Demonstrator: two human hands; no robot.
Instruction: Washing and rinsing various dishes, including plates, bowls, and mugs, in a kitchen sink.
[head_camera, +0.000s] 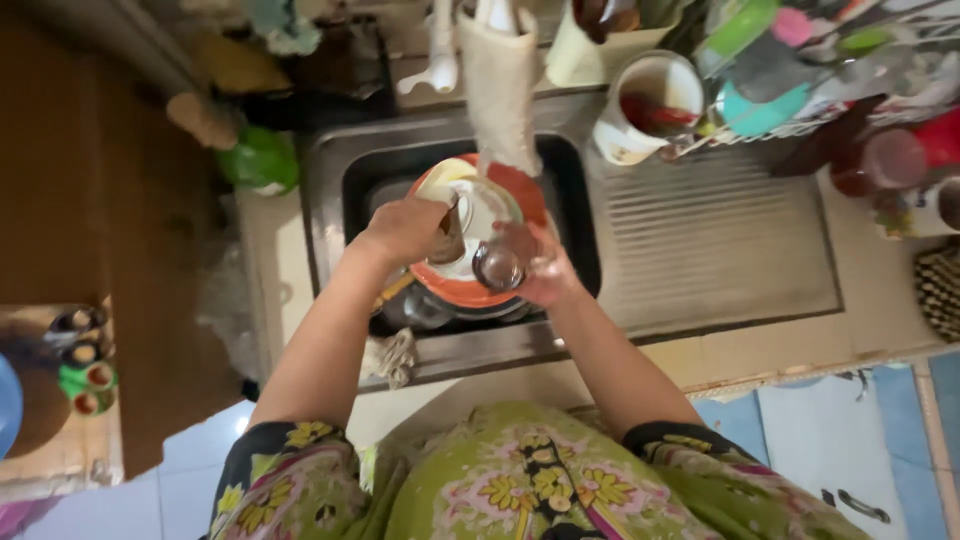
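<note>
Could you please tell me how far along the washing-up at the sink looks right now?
Done: washed items fill the drying rack. In hand: the right hand holds a clear glass over the sink, while the left hand works at it with a scrubber. Left: an orange plate and other dishes beneath it.

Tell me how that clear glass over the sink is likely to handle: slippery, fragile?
The glass looks clear and thin-walled, so probably fragile if knocked against the steel sink. Held over the sink by the right hand while the left hand works at it, it is likely wet and slippery. It probably rolls if laid down.
</note>
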